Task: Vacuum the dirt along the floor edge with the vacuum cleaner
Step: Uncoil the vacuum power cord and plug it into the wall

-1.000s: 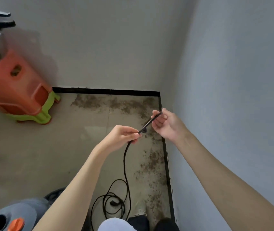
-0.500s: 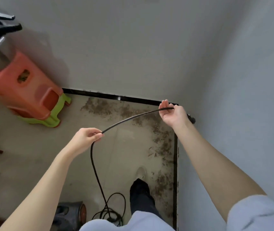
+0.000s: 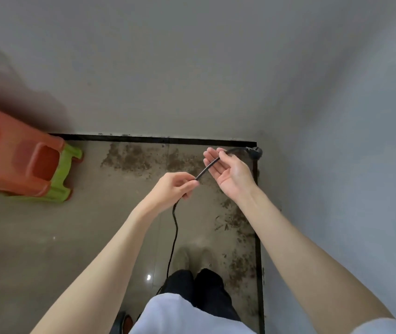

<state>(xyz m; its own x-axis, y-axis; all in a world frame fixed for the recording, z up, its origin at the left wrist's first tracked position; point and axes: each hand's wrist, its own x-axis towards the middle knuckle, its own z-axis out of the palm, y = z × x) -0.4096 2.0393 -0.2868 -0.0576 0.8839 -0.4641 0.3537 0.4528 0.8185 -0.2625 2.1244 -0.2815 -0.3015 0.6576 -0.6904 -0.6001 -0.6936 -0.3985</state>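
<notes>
The cord (image 3: pixel 206 168) runs between both hands above the floor corner. The left hand (image 3: pixel 174 186) pinches the cord between thumb and curled fingers. From this grip the cord hangs down past the left forearm to the floor near the legs (image 3: pixel 199 290). The right hand (image 3: pixel 230 172) is palm-up with fingers extended and relaxed; the cord lies across the fingers. Beyond the right hand the cord ends at the plug (image 3: pixel 255 151), which sits at the corner, close to the right wall (image 3: pixel 349 165). The vacuum body cannot be identified with certainty.

Dirt (image 3: pixel 144 157) lies on the floor (image 3: pixel 35 237) in a band along the back wall (image 3: pixel 168 80) and along the right wall, beside the black skirting strip (image 3: pixel 156 139). An orange stool (image 3: pixel 18 160), nested on a green stool (image 3: pixel 65 169), stands at the left, next to the back wall and well apart from the hands.

Open floor extends left of the legs. The two walls close off the far and right sides.
</notes>
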